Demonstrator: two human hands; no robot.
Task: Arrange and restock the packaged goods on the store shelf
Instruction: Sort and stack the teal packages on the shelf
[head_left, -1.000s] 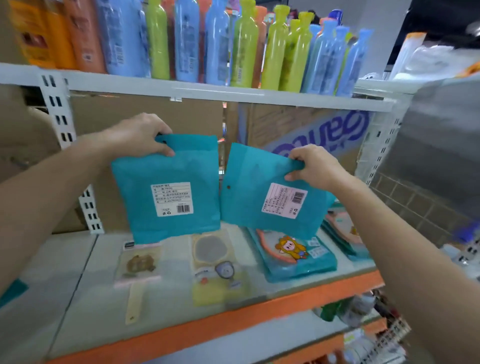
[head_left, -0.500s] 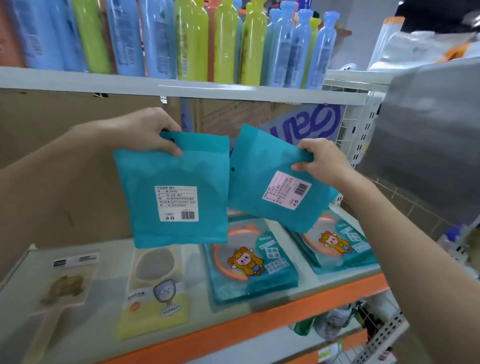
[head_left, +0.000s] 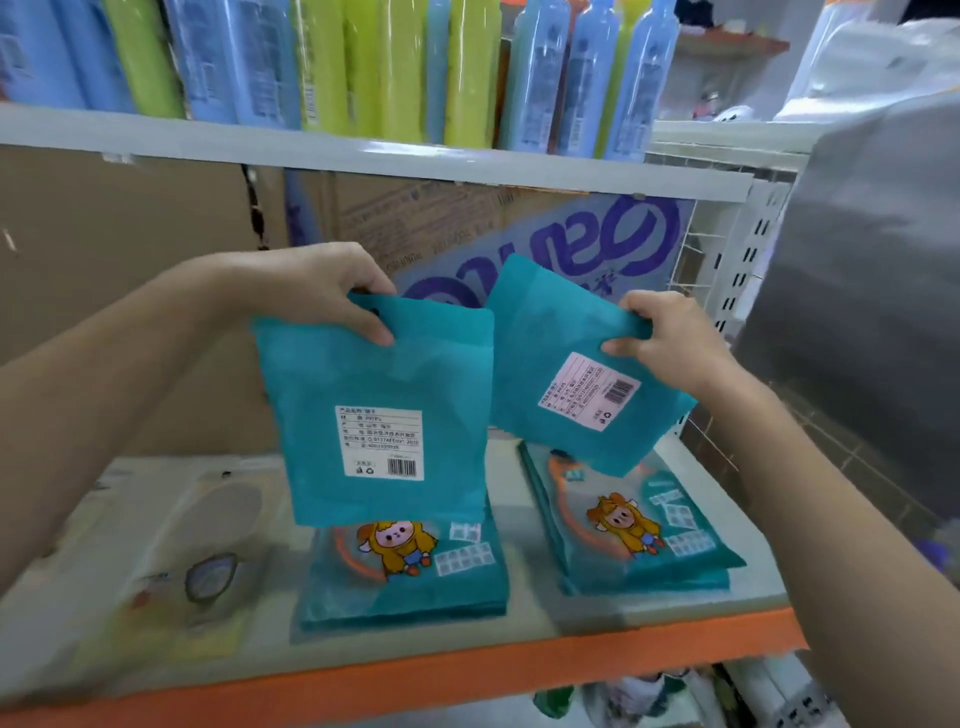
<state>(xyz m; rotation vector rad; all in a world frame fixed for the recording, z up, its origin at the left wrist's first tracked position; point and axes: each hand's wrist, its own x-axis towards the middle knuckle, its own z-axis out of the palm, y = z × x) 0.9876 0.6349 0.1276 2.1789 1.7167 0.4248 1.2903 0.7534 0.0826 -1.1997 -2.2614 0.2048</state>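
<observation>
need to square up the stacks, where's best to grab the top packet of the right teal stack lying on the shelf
Probably its near edge, coming from the front. The top packet lies flat, face up, with that edge toward the orange shelf lip, while the held packet in the right hand hangs over its far end. Pinch thumb on top, fingers beneath.
</observation>
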